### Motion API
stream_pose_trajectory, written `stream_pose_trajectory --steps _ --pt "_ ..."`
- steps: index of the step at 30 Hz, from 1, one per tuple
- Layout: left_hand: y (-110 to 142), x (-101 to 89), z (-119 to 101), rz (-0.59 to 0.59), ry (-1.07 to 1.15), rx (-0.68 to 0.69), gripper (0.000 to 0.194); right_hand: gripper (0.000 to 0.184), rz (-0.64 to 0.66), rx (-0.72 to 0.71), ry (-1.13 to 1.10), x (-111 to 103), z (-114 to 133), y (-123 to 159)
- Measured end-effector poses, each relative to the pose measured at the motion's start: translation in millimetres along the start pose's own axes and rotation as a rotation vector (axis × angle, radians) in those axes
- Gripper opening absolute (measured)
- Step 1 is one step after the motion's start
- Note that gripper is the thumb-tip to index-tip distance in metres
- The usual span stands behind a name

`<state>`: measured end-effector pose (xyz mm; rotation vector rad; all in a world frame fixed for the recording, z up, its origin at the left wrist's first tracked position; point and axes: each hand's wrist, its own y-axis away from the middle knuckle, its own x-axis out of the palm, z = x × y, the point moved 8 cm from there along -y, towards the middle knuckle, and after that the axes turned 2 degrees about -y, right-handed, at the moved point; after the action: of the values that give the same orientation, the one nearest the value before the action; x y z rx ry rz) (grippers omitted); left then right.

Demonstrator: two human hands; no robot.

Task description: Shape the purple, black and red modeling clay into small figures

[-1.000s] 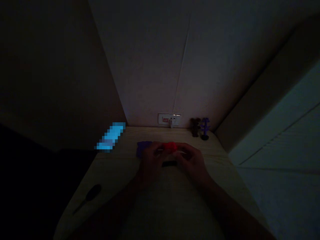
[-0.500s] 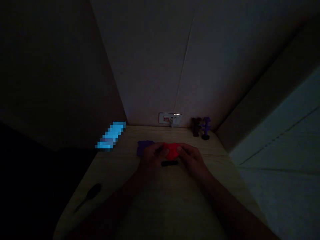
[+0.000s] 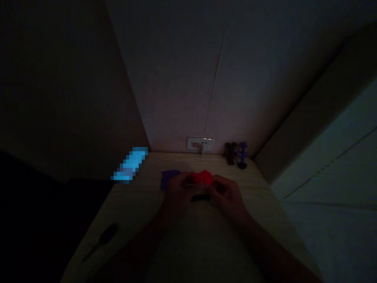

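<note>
- Holding 1 red lumpy piece (image 3: 204,177), frame center-low: 2 hands, left hand (image 3: 177,192) and right hand (image 3: 228,194), fingers pinching its sides.
- 1 purple irregular piece (image 3: 167,179), left of it.
- 2 knobbly figures (image 3: 242,154), right of center.
- 1 wood-grain table (image 3: 265,220).

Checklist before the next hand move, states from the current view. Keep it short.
1. Left hand on the red piece: ok, fingers at its left side.
2. Right hand on the red piece: ok, fingers at its right side.
3. Purple item free of the left hand: cannot tell, the hand overlaps it in view.
4. Dark figure and purple figure upright at the back: ok.
5. Dark long-handled object away from both hands: ok, front left of the table.
6. Light good enough for fine detail: not ok, very dim.
</note>
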<state>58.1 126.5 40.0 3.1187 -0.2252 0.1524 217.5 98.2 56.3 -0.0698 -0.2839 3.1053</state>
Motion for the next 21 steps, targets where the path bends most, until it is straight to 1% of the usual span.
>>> stream_pose_trajectory --steps 3,7,10,12,14,17,19,21 --pt "0.0 -0.2 -2.3 0.03 -0.02 0.001 0.02 0.024 0.036 0.032 -0.01 1.1 -3.9 -0.4" --pt "1.5 3.6 -4.2 0.082 0.057 0.021 0.02 0.026 0.089 0.108 -0.168 4.9 -13.0 -2.3" --pt "2.6 10.5 2.5 0.141 0.186 -0.043 0.021 0.033 0.129 0.166 -0.264 9.5 -18.7 -3.8" --pt "4.1 16.9 6.2 0.187 0.304 -0.094 0.023 0.035 0.144 0.204 -0.304 11.9 -21.8 -4.4" --pt "5.5 21.6 8.3 0.209 0.413 -0.144 0.027 0.036 0.151 0.232 -0.339 13.9 -23.6 -4.3" --pt "5.4 21.0 11.4 0.171 0.453 -0.193 0.031 0.035 0.144 0.233 -0.362 16.1 -23.5 -2.7" --pt "3.2 13.2 11.4 0.09 0.368 -0.155 0.029 0.034 0.107 0.184 -0.341 15.0 -20.4 -1.5" --pt "1.6 4.4 10.3 0.006 0.228 -0.096 0.027 0.042 0.042 0.109 -0.279 11.0 -15.9 -0.3"
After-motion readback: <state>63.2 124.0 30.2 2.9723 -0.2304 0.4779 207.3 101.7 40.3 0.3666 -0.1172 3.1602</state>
